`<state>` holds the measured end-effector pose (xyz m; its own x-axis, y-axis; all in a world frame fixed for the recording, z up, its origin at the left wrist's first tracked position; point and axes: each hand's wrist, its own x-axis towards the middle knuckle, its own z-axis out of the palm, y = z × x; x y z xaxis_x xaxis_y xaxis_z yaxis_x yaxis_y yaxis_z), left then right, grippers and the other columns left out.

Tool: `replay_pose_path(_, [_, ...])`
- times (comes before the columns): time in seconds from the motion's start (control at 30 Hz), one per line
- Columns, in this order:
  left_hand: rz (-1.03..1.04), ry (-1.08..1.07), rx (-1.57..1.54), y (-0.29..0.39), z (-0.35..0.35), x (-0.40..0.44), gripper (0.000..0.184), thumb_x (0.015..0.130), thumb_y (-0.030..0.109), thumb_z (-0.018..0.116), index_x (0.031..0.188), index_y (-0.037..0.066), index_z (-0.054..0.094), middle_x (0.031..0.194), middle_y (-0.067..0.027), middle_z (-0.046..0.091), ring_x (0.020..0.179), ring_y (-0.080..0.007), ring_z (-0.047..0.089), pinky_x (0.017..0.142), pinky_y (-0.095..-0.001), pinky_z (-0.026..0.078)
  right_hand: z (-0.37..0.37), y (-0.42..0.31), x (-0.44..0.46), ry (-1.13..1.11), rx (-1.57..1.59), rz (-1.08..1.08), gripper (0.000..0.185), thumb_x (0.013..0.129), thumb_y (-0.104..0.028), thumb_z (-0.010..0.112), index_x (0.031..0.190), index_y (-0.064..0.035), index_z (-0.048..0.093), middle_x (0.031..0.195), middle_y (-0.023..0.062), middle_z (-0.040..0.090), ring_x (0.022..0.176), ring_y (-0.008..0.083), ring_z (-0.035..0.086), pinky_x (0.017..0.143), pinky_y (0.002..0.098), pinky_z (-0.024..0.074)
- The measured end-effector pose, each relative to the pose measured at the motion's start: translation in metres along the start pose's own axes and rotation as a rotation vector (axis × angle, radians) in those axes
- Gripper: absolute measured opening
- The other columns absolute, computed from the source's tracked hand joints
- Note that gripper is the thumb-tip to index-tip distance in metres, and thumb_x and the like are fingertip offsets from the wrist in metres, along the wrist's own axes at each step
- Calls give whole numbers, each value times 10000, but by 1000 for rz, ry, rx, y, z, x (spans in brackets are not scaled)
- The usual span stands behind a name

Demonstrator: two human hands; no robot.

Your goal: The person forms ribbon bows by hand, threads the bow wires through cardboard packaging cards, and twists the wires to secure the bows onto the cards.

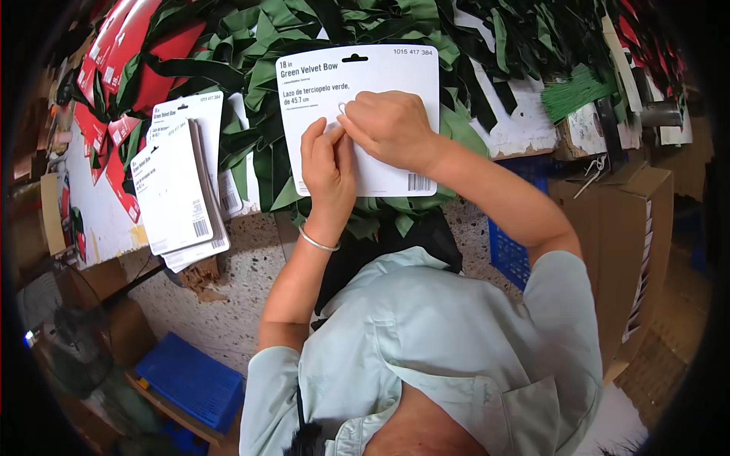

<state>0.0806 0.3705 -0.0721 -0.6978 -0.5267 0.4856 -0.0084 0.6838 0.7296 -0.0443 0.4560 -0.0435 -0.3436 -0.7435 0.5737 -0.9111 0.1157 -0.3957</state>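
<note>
A white printed backing card (357, 76) labelled "18 in Green Velvet Bow" lies in front of me, over green velvet ribbons. My right hand (395, 129) is closed in front of the card, pinching a thin pale wire-like loop (342, 108) at its middle. Close beside it, my left hand (328, 163) is raised against the card's lower left part. Its thumb and fingers are bent together near the loop. What lies between those fingertips is too small to make out. A metal bangle (318, 240) circles my left wrist.
A stack of similar cards (175, 190) lies at the table's left edge, with red printed cards (114, 53) behind. Green velvet ribbons (296, 23) cover the back. Green ties (574, 95) hang at the right. A cardboard box (608, 251) and blue crate (508, 254) stand below.
</note>
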Motion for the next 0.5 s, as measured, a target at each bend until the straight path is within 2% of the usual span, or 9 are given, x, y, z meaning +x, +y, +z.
replay_pose_path(0.07, [-39,11,-25,1,1,-2,156,851,-46,640,1001,-28,602,1120,-205,553,921,-271,612,750,-319,506,-3,-5,0,-52,-36,10,209,828,-197,653,698,-78,541,642,42,525,543,232,558,462,355,426])
replay_pose_path(0.13, [18,10,-2,-3,2,-2,149,842,-47,645,984,-28,604,1094,-203,563,940,-299,600,761,-338,506,-7,-6,5,-98,-70,12,187,820,-195,656,721,-75,552,653,41,538,560,242,571,478,360,436])
replay_pose_path(0.17, [57,48,12,-7,3,-1,124,862,-35,626,981,-10,603,1078,-178,576,828,-217,598,693,-284,486,-13,-2,10,-171,-31,12,155,824,-203,652,786,-74,576,679,45,555,596,255,587,503,365,449])
replay_pose_path(0.2, [51,61,15,-7,2,-2,124,862,-35,626,981,-10,603,1078,-178,576,828,-217,598,693,-284,486,-20,1,15,-244,6,11,148,828,-211,648,850,-73,600,706,49,572,632,267,603,528,370,462])
replay_pose_path(0.23, [51,50,5,-6,1,-1,120,861,-34,627,977,-11,604,1072,-173,577,820,-213,595,692,-282,486,-29,3,23,-319,58,-12,195,834,-192,645,995,-88,610,814,59,592,720,274,615,588,373,484])
replay_pose_path(0.27, [51,40,-4,-6,1,-1,116,861,-34,628,973,-12,605,1066,-168,579,812,-209,591,691,-280,487,-35,6,28,-328,59,-29,195,834,-192,645,995,-88,610,814,59,592,720,274,615,588,373,484])
replay_pose_path(0.3, [2,30,-94,-5,2,0,134,830,-43,645,957,-29,601,1060,-197,579,934,-322,595,773,-359,499,-39,10,33,-452,86,-80,210,836,-177,644,1029,-101,610,863,60,590,744,268,612,607,369,488])
replay_pose_path(0.33, [-6,40,-92,-5,2,0,134,830,-43,645,957,-29,601,1060,-197,579,934,-322,595,773,-359,499,-40,14,36,-576,113,-128,232,839,-162,643,1063,-114,609,912,60,587,769,262,609,625,366,493])
replay_pose_path(0.5, [-11,39,-92,-4,0,2,126,833,-30,641,952,-30,600,1033,-201,592,936,-328,600,786,-366,498,-37,25,45,-637,76,-202,190,841,-149,643,1024,-109,611,911,53,575,779,257,603,648,363,497])
